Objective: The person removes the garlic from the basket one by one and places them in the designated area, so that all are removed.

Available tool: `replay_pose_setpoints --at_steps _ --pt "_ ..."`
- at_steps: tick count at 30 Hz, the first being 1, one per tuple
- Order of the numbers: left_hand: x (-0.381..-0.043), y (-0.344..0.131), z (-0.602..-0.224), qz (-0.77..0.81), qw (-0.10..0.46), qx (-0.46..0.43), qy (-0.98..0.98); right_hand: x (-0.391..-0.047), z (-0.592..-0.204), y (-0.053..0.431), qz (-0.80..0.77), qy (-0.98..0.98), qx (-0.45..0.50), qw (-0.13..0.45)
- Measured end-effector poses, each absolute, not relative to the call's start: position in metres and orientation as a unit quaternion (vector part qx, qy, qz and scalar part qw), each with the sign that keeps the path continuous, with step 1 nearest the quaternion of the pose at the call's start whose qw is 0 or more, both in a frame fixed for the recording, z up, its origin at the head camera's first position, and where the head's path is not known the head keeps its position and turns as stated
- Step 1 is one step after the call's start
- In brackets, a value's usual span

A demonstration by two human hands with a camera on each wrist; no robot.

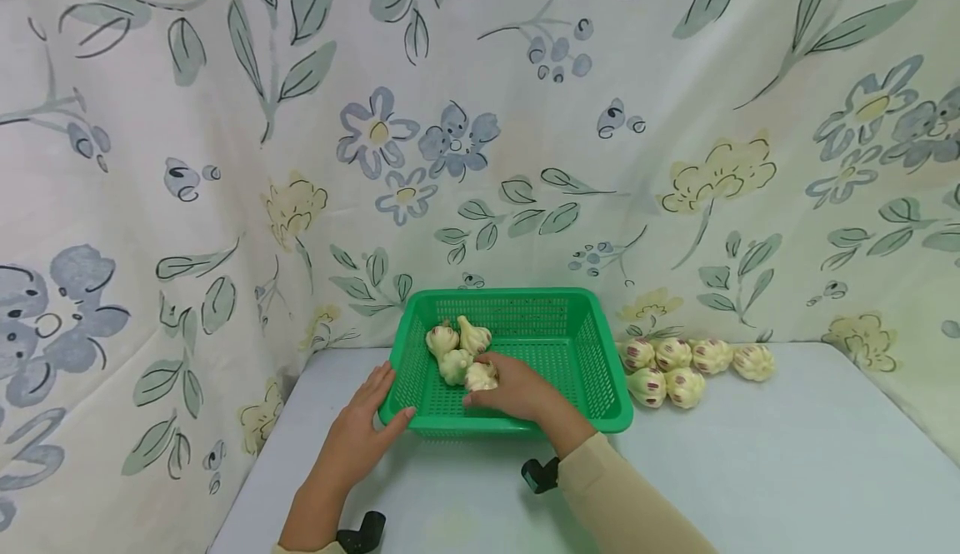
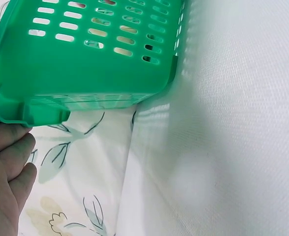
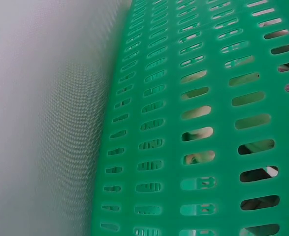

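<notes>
A green plastic basket [image 1: 517,425] with slotted walls stands on the table. Inside it, towards the left, lie 3 garlic bulbs [image 1: 454,366], close together. My right hand [image 1: 517,387] reaches over the front rim and holds another garlic bulb [image 1: 481,376] between thumb and fingers, beside those three. At the front left corner, my left hand [image 1: 358,429] rests on the rim with fingers extended. The left wrist view shows its fingers [image 2: 16,152] against the rim. In the right wrist view the basket's slotted wall [image 3: 174,123] hides the right hand's grip.
Several more garlic bulbs [image 1: 685,387] sit in a group right of the basket. The white table [image 1: 795,454] extends to the front and right. A floral cloth [image 1: 525,162] hangs behind and along the left side.
</notes>
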State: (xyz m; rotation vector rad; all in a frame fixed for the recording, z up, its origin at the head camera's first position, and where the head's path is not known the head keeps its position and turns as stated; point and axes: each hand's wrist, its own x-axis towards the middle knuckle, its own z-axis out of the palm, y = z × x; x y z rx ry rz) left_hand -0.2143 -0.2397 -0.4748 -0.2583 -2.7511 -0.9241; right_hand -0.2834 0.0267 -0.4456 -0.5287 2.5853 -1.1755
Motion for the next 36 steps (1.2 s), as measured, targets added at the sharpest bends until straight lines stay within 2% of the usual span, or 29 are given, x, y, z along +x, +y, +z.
replay_pose_setpoints --at_steps 6,15,36 --pt "-0.2143 -0.24 -0.4746 -0.314 0.118 -0.092 -0.938 -0.2838 -0.4467 0.028 -0.414 0.881 -0.199 0.113" --pt "-0.2151 -0.24 -0.4737 -0.316 0.114 -0.089 -0.938 -0.2839 -0.4418 0.0286 -0.444 0.866 -0.223 0.058" --pt "-0.2139 -0.2396 -0.4729 -0.32 0.117 -0.093 -0.936 -0.2793 -0.4401 0.0303 -0.464 0.861 -0.209 0.029"
